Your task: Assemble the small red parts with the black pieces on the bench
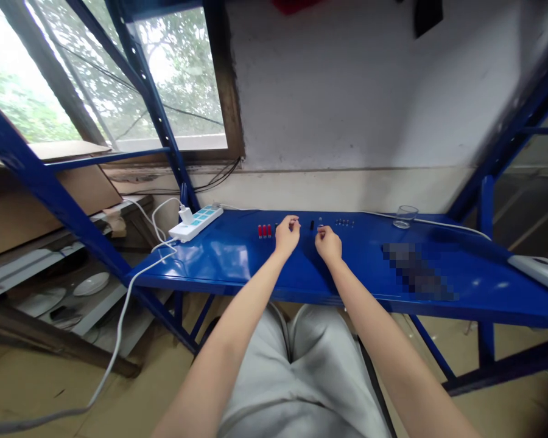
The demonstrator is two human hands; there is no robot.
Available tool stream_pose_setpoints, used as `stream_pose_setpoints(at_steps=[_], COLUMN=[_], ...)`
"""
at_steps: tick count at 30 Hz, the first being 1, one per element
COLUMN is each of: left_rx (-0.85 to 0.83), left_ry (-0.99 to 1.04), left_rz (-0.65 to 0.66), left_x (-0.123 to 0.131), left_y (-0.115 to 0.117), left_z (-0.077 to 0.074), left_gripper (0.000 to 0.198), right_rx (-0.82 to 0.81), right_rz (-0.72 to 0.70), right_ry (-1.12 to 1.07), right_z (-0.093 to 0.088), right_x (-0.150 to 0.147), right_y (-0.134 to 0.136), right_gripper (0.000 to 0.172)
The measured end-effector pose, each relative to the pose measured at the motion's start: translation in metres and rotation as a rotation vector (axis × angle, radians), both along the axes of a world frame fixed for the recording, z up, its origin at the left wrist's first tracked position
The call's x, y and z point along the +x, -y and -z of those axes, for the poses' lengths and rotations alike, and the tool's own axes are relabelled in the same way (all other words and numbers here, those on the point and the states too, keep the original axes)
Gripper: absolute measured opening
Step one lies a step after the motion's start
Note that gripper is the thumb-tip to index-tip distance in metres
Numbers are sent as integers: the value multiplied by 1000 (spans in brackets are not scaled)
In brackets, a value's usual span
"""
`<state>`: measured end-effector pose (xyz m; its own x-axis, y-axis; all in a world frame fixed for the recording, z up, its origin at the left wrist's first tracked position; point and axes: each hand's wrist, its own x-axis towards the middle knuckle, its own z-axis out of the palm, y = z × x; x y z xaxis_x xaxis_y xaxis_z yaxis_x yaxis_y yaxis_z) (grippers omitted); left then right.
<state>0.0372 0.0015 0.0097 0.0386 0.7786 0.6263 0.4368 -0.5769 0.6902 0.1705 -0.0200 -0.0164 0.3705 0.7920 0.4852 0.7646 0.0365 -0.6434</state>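
Observation:
My left hand [288,235] is over the blue table with its fingers curled in and thumb near the fingertips; whatever it may hold is too small to make out. Just left of it stand several red cylinders with pale ends [265,231]. My right hand [328,243] has its fingers pinched together low over the tabletop, at a tiny piece I cannot name. Between the hands, slightly farther back, is a short black cylinder [312,225]. A small clear or silvery piece [320,219] is just beyond my right fingertips. Several tiny shiny pieces [344,223] form a row to the right.
A white power strip [196,223] with a plug and cable lies at the table's left end. A clear glass [404,217] stands at the back right, near a pixelated dark object [418,271]. A white device [541,272] is at the right edge. Blue posts frame the table [219,261].

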Motion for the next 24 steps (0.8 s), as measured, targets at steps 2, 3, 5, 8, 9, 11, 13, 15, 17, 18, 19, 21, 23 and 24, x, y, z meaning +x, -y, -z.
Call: stream_pose_setpoints(at_steps=[2, 3, 5, 8, 9, 11, 13, 15, 17, 18, 19, 21, 23, 24], left_rx=[-20, -25, -27, -35, -44, -58, -61, -60, -62, -64, -66, -67, -63, -61], left_ry=[14, -14, -64, -77, -67, -42, -20, -3, 13, 20, 25, 29, 24, 20], left_rz=[-1, 0, -3, -15, -20, -26, -29, -24, -12, -4, 4, 13, 12, 9], left_x=[4, 3, 1, -2, -3, -3, -3, -3, -3, -3, -3, -4, -4, -4], left_y=[10, 14, 21, 25, 25, 23, 21, 20, 19, 19, 19, 20, 20, 20], left_z=[13, 17, 23, 26, 25, 25, 26, 27, 28, 28, 28, 29, 28, 28], left_gripper=[20, 19, 18, 20, 20, 20, 19, 19, 19, 19, 19, 19, 19, 19], right_rx=[12, 29, 86, 151, 150, 119, 60, -1, -60, -88, -115, -158, -186, -193], right_rz=[-3, -23, -46, 71, 90, 79, 12, -52, -108, -127, -142, -153, -153, -150], right_ry=[-88, -144, -271, -484, -558, -735, -942, -1125, -1248, -1286, -1311, -1324, -1298, -1279], right_z=[1, 2, 4, 5, 4, 1, -5, -11, -15, -17, -17, -17, -14, -13], right_x=[3, 5, 9, 17, 18, 19, 18, 14, 10, 9, 7, 4, 1, -1], right_y=[-3, -4, -9, -19, -23, -29, -35, -39, -43, -45, -48, -54, -61, -65], right_gripper=[24, 24, 24, 31, 36, 45, 53, 61, 66, 67, 68, 67, 62, 58])
